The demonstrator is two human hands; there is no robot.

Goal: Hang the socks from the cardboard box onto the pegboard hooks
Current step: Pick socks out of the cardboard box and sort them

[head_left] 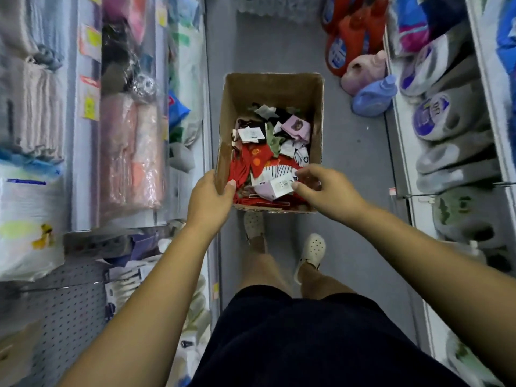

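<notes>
An open cardboard box (272,88) hangs above the aisle floor, held up in front of me. Inside lie several pairs of socks (268,152) in red, pink, green, black and white, most with paper labels. My left hand (209,196) grips the box's near left wall, thumb inside the rim. My right hand (321,188) reaches into the near right corner and pinches a lilac sock pair with a white label (275,188). A grey pegboard (72,308) with hanging packs shows at the lower left.
Shelves line both sides of the narrow aisle: towels and wrapped cloths (125,152) on the left, slippers (452,121) on the right. Detergent bottles (371,90) stand on the floor past the box at the right. My feet in white clogs (311,252) are below the box.
</notes>
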